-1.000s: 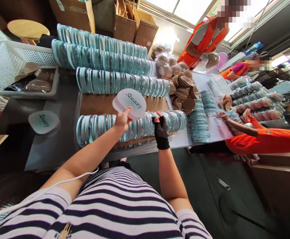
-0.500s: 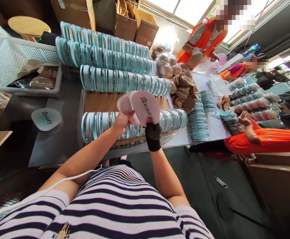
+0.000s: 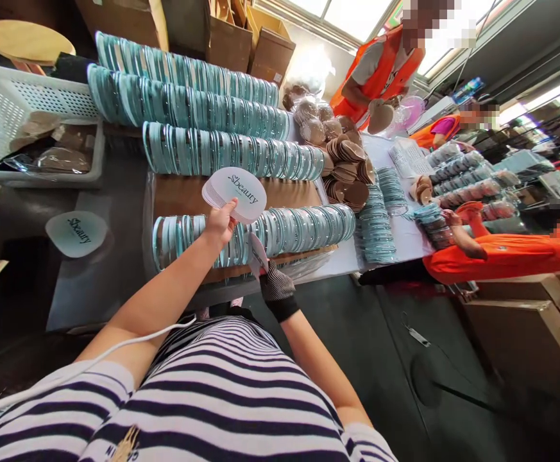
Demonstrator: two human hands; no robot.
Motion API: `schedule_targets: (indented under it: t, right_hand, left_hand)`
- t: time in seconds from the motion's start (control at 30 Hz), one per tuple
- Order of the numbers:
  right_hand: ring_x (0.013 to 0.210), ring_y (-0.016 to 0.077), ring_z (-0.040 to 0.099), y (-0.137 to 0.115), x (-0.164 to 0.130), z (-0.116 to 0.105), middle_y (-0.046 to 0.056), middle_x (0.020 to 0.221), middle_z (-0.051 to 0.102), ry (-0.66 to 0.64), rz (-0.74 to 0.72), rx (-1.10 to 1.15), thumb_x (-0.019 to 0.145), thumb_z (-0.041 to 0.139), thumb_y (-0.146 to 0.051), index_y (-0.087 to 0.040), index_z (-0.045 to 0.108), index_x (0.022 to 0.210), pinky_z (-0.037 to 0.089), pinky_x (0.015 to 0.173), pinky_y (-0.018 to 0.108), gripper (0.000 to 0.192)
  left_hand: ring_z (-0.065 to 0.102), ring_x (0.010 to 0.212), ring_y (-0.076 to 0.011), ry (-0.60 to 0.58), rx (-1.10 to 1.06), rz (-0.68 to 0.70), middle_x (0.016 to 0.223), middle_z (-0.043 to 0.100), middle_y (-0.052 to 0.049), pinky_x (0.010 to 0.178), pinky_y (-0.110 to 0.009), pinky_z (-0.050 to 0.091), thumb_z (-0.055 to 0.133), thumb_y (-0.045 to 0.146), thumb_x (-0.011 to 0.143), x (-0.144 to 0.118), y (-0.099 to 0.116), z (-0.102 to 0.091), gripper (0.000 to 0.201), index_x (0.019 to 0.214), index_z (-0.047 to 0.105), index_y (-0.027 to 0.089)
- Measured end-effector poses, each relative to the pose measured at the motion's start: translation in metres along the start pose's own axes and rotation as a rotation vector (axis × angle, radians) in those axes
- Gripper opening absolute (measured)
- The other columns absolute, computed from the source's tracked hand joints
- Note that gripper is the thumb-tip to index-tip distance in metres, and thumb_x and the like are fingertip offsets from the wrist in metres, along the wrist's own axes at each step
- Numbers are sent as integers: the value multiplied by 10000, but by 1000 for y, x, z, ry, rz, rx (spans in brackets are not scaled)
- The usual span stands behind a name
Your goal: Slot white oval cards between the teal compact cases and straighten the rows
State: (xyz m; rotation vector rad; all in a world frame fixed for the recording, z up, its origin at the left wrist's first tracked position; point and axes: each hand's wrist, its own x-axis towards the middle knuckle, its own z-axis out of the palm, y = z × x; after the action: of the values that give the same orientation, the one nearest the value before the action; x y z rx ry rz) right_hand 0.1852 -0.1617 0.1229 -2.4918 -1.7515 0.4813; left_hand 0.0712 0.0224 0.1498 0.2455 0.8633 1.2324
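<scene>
The left hand (image 3: pixel 219 223) is closed around the lower edge of a stack of cards (image 3: pixel 234 192), thumb on the front, holding the stack up above the nearest row of cases (image 3: pixel 280 230). The top card is pale, rounded and printed with the word "Sbeauty". The right hand (image 3: pixel 274 282), in a dark mesh glove, sits lower and closer to the body at the desk (image 3: pixel 111 269) edge, pinching a single card (image 3: pixel 258 251) that stands edge-on just in front of that row.

Beyond the bare brown board (image 3: pixel 188 196) behind the row lie three more rows of teal-rimmed round cases (image 3: pixel 222 154). A loose card (image 3: pixel 76 232) lies flat on the grey desk to the left, and a white basket (image 3: pixel 0 122) stands further left. To the right are piles of tan pads (image 3: pixel 349 170), and two people in orange (image 3: pixel 496 256) work at the far side.
</scene>
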Motion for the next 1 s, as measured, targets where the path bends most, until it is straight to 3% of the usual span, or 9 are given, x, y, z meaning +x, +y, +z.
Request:
schedule_targets:
  t: [0.1,0.23,0.3,0.53,0.63,0.77,0.87,0.93,1.0]
  right_hand:
    - [721,183,656,-4,25,-3,63,851,710,38,-9,40,973,397,-421,-179,578,1147,331,574,237,349]
    - [769,177,656,4,29,4,83,889,706,244,-67,79,996,296,-370,-159,598,1003,346,617,230,368]
    - [780,173,654,1,32,9,92,895,709,273,-104,61,990,311,-339,-154,610,965,352,628,224,353]
    - [750,172,651,-30,53,2,98,858,709,48,-69,-65,996,350,-318,-177,639,1034,368,638,236,324]
    - [734,157,648,-23,55,-4,93,828,696,-96,-37,225,954,417,-288,-176,640,1065,419,663,232,273]
    - [507,105,560,-7,54,-10,-7,676,643,-349,-100,637,937,375,-319,-176,530,1291,479,587,229,413]
    - [424,114,509,0,58,-20,-30,527,561,-469,-180,744,928,368,-378,-122,621,1156,465,508,230,426]
    - [459,124,542,1,67,-31,-8,532,577,-355,-177,674,899,448,-434,-119,675,992,467,524,230,399]
    - [600,134,617,0,80,-46,35,700,669,-60,-170,646,903,455,-459,-136,671,1021,506,623,246,406]
  left_hand:
    - [689,703,-110,6,-32,-1,809,739,-22,663,-192,576,649,40,811,0,1,-1,206,975,695,155]
    - [675,654,-99,18,-40,-31,770,729,-15,661,-192,577,665,56,810,0,-1,-2,184,966,692,149]
    - [684,674,-108,22,-40,-37,787,735,-19,702,-215,586,680,66,801,0,-2,-3,201,983,690,151]
    - [717,799,-159,29,-47,-52,856,749,-34,814,-295,594,693,66,775,-1,-2,-4,230,987,687,155]
    - [718,851,-175,16,-40,-29,902,752,-43,828,-308,591,716,90,761,-2,-4,-6,245,992,687,166]
    - [707,932,-179,12,-37,14,922,753,-46,857,-302,579,695,99,783,-2,-10,-6,220,992,686,170]
    - [703,936,-179,24,-25,32,952,752,-46,859,-311,576,704,106,778,-1,-12,-4,248,1014,688,178]
    - [704,900,-173,27,-13,36,961,750,-50,838,-308,579,712,111,769,-3,-11,-2,248,1009,692,172]
    - [702,853,-165,10,7,24,945,749,-50,800,-295,583,719,119,759,-8,-9,-1,241,995,693,162]
